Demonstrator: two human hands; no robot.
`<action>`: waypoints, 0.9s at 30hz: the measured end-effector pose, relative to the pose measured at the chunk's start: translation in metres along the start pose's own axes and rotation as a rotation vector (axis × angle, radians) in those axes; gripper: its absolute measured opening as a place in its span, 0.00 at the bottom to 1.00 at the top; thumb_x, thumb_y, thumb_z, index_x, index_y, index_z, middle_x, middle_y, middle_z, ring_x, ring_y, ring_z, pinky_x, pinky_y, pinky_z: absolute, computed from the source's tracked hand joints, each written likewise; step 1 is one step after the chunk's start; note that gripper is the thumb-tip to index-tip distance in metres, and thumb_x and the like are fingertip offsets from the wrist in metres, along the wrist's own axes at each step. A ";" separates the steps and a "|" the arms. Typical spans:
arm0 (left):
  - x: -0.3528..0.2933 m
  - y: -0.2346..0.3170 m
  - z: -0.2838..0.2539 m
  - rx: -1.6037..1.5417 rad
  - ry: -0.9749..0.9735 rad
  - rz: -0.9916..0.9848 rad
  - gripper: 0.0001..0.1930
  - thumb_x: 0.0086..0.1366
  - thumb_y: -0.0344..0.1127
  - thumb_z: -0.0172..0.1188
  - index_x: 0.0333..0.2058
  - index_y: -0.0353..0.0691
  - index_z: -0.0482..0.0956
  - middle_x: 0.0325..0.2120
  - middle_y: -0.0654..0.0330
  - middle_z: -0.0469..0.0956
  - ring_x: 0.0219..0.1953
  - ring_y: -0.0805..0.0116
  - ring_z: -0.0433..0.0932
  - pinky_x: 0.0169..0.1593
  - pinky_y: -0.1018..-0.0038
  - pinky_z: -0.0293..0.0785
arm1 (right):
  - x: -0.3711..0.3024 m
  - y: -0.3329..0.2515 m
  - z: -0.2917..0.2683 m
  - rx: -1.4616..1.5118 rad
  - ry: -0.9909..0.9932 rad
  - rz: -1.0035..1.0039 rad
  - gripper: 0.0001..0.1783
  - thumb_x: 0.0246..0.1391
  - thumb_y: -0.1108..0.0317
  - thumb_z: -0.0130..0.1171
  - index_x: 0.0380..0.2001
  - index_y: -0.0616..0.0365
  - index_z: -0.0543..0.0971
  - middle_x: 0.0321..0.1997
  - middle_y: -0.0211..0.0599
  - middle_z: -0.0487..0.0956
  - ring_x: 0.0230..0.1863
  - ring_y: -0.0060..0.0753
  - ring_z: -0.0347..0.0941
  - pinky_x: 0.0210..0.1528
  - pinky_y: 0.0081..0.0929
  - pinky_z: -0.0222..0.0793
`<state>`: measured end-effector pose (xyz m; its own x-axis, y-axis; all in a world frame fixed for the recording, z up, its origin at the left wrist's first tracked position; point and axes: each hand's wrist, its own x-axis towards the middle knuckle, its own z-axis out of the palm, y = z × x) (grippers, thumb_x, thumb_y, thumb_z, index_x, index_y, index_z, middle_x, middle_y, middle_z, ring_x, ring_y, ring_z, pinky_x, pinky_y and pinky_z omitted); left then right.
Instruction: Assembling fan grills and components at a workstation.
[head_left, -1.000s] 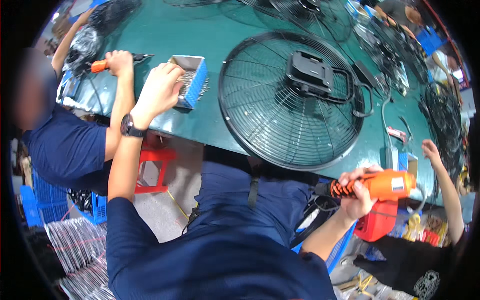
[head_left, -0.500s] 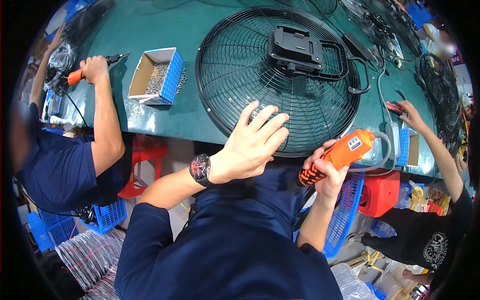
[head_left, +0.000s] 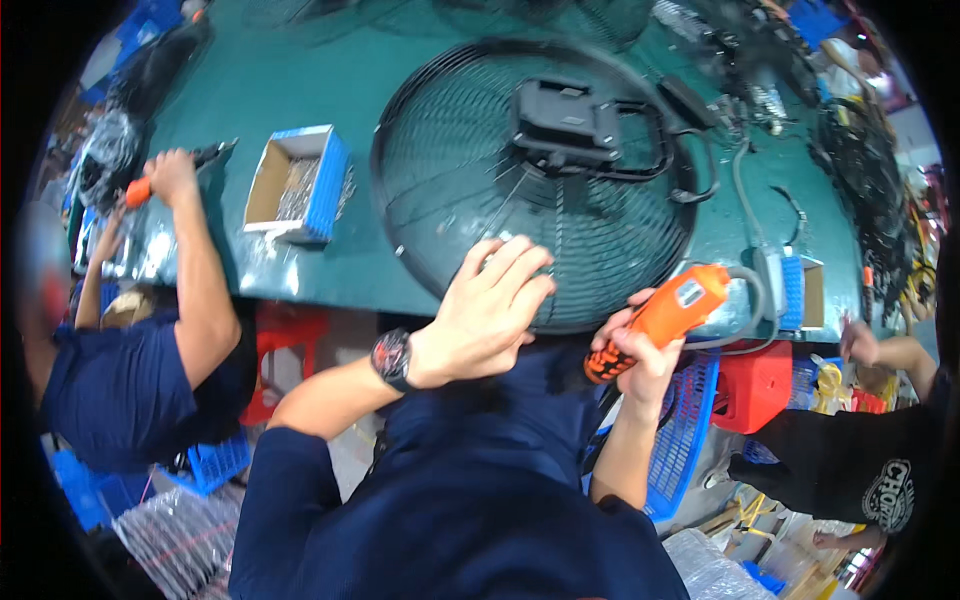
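My left hand (head_left: 485, 315), with a black watch (head_left: 391, 360) on its wrist, is open over the near rim of a large round black fan guard (head_left: 615, 250). Whether its palm touches the wires is unclear. A black box-shaped mount (head_left: 565, 122) with a curved handle sits on the far part of the guard. To the right of the guard's near edge, my right hand (head_left: 648, 368) grips an orange electric screwdriver (head_left: 682, 306) by its black-patterned end, which points towards my body. A grey cable (head_left: 764, 300) runs from the screwdriver's other end.
A blue-and-white carton (head_left: 325, 195) of small screws stands left of the guard, another small carton (head_left: 790, 290) to the right. At left, a co-worker's hand (head_left: 172, 175) holds an orange power screwdriver; another co-worker's hand (head_left: 858, 342) is at right. A red stool (head_left: 755, 385) stands below the table edge.
The view has shifted, so the table and guard appear slightly lower and further left. My hands keep much the same pose. The right co-worker's hand has drawn back from the table.
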<state>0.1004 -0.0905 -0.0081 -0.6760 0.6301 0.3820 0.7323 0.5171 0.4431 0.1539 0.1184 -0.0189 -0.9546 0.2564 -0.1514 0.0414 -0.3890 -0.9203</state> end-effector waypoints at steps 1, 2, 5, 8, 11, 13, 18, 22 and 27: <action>0.001 0.000 -0.001 0.001 0.003 0.004 0.32 0.27 0.34 0.71 0.37 0.39 0.71 0.47 0.54 0.69 0.54 0.51 0.66 0.55 0.56 0.58 | 0.000 -0.005 0.001 -0.025 -0.030 0.012 0.23 0.35 0.79 0.56 0.40 0.65 0.67 0.20 0.42 0.75 0.18 0.36 0.74 0.24 0.28 0.72; 0.002 0.000 -0.002 -0.010 0.033 0.020 0.32 0.26 0.34 0.71 0.37 0.39 0.71 0.46 0.54 0.69 0.54 0.51 0.66 0.55 0.56 0.58 | 0.000 -0.012 0.003 -0.007 -0.102 0.035 0.23 0.34 0.79 0.56 0.40 0.65 0.67 0.21 0.44 0.75 0.19 0.37 0.75 0.24 0.29 0.72; 0.004 0.002 -0.005 0.014 0.000 0.016 0.32 0.26 0.35 0.71 0.37 0.39 0.72 0.47 0.54 0.69 0.53 0.51 0.66 0.55 0.56 0.58 | 0.003 -0.035 0.007 0.219 -0.259 0.077 0.24 0.34 0.81 0.56 0.41 0.65 0.67 0.29 0.51 0.76 0.21 0.41 0.76 0.24 0.30 0.72; 0.003 0.003 -0.007 0.023 0.032 0.049 0.32 0.27 0.36 0.71 0.38 0.38 0.72 0.47 0.54 0.69 0.53 0.51 0.66 0.55 0.56 0.58 | 0.024 -0.056 0.010 0.459 -0.507 0.040 0.23 0.39 0.75 0.54 0.43 0.66 0.66 0.39 0.61 0.72 0.20 0.44 0.75 0.25 0.35 0.72; 0.000 0.002 -0.007 0.037 0.040 0.056 0.32 0.28 0.37 0.71 0.39 0.38 0.72 0.46 0.54 0.69 0.53 0.51 0.66 0.56 0.56 0.58 | 0.063 -0.059 0.016 0.822 -0.769 0.095 0.25 0.46 0.65 0.51 0.47 0.68 0.65 0.39 0.58 0.71 0.19 0.36 0.71 0.23 0.35 0.69; -0.002 0.002 -0.006 0.050 0.012 0.050 0.32 0.29 0.38 0.71 0.39 0.38 0.72 0.46 0.54 0.69 0.53 0.52 0.66 0.56 0.56 0.58 | 0.087 -0.051 0.026 1.066 -0.840 0.152 0.26 0.46 0.63 0.54 0.48 0.68 0.67 0.36 0.48 0.71 0.17 0.26 0.66 0.21 0.27 0.64; -0.005 0.004 -0.006 0.079 0.007 0.044 0.33 0.32 0.39 0.70 0.41 0.37 0.71 0.49 0.51 0.69 0.55 0.51 0.66 0.58 0.55 0.57 | 0.112 -0.022 0.057 1.369 -0.435 0.069 0.20 0.41 0.66 0.63 0.39 0.63 0.73 0.27 0.34 0.69 0.20 0.20 0.63 0.27 0.20 0.60; -0.008 0.006 -0.004 0.067 0.014 0.028 0.32 0.35 0.38 0.69 0.43 0.35 0.71 0.51 0.50 0.68 0.55 0.50 0.66 0.61 0.53 0.57 | 0.111 -0.011 0.063 1.230 -0.124 -0.019 0.17 0.47 0.56 0.59 0.33 0.57 0.72 0.28 0.35 0.68 0.28 0.31 0.65 0.34 0.32 0.64; -0.023 -0.001 -0.001 0.018 0.017 0.039 0.31 0.42 0.35 0.66 0.48 0.32 0.70 0.56 0.45 0.63 0.60 0.49 0.61 0.64 0.53 0.53 | 0.104 -0.003 0.065 1.055 -0.165 -0.055 0.17 0.48 0.57 0.61 0.34 0.57 0.71 0.29 0.35 0.68 0.30 0.32 0.65 0.37 0.32 0.66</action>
<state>0.1150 -0.1060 -0.0165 -0.6481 0.6399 0.4129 0.7595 0.5028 0.4128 0.0354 0.0892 -0.0083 -0.9788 0.2050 0.0043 -0.2037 -0.9697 -0.1347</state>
